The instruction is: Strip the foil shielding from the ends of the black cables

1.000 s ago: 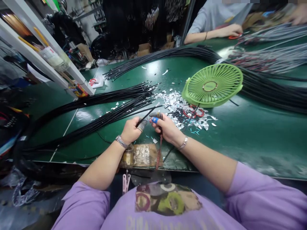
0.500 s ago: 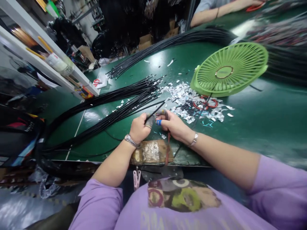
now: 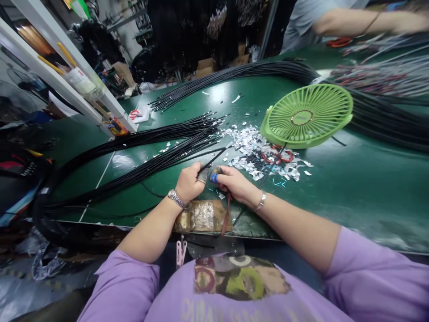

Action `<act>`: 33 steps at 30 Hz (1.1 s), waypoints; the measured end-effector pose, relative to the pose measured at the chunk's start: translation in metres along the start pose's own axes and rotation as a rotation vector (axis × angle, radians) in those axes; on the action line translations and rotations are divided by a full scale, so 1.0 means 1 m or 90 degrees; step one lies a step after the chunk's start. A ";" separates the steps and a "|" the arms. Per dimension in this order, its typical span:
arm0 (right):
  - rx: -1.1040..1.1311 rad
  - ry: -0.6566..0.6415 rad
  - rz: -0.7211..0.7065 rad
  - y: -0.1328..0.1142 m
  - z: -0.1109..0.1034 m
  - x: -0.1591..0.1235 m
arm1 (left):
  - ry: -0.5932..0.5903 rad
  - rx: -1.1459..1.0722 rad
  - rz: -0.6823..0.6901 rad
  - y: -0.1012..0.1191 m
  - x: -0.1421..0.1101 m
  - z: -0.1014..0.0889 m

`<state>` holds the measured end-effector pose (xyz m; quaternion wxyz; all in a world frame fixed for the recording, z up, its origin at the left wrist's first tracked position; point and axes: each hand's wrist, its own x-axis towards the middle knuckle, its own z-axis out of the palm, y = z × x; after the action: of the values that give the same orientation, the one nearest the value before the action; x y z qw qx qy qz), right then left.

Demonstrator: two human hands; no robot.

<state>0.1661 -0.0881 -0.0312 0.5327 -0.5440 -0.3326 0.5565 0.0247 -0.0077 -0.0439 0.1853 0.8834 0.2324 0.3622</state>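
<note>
My left hand [image 3: 190,182] is closed around a black cable [image 3: 215,156], whose free part slants up and right past the thumb. Close beside it, my right hand [image 3: 235,183] is pinched shut near the cable, with blue tape on one finger. What its fingertips grip is too small to make out. Both hands have grey coverings on some fingertips. A reddish-brown strip [image 3: 226,214] hangs below the right hand, over a taped cardboard pad [image 3: 208,213] at the table edge. Left of my hands lies a bundle of black cables [image 3: 147,172].
White foil scraps [image 3: 246,145] lie beyond my hands, with red-handled scissors [image 3: 288,155] among them. A green fan [image 3: 310,117] stands to the right. More black cables [image 3: 234,71] run along the back. Across the table, a co-worker's arm [image 3: 355,22] reaches over grey wires [image 3: 378,76].
The view swings left, then partly back. My hands stay close together; the right fingertips shift slightly against the left ones. The co-worker's arm has moved right, leaving an orange-red handled item on the table.
</note>
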 end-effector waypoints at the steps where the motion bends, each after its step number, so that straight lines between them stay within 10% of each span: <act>1: 0.011 0.024 -0.009 -0.001 0.000 0.000 | 0.002 -0.010 -0.005 0.001 0.001 -0.001; 14: 0.080 0.056 -0.037 0.001 0.000 0.006 | -0.052 0.067 -0.011 0.002 -0.003 0.000; 23: -0.081 -0.101 0.014 -0.003 -0.003 -0.003 | -0.007 0.068 -0.048 0.003 -0.002 -0.002; 33: -0.106 0.068 -0.171 -0.003 -0.014 0.006 | -0.056 -0.067 -0.095 0.007 0.003 -0.005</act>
<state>0.1808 -0.0845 -0.0323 0.5723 -0.5655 -0.4185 0.4213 0.0247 -0.0106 -0.0353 0.2680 0.8678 0.2696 0.3200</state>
